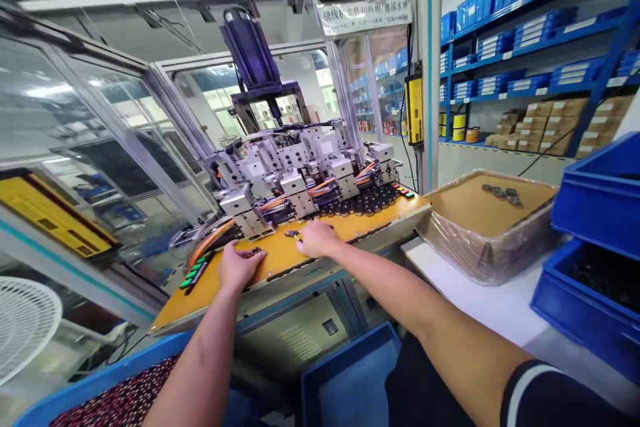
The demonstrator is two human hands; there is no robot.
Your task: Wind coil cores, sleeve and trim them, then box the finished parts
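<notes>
My left hand [237,268] rests at the front of the yellow worktop [281,257]. Its thumb and fingers close on a small dark motor part [255,252] that looks like a stator. To its right, my right hand [319,239] is wrapped round a pair of small pliers [293,234], whose metal jaws point left toward the other hand. The grip hides most of the handles. Right behind both hands stands a winding machine [297,197] with several metal heads and orange tubes. Several round black parts [373,201] are grouped at the machine's right side.
Coloured button strips sit at the worktop's left [196,273] and right [404,191]. A plastic-wrapped box [480,240] with a few parts on top stands right, beside stacked blue bins [590,280]. Below are a blue bin [100,373] of reddish parts and another blue bin [350,373].
</notes>
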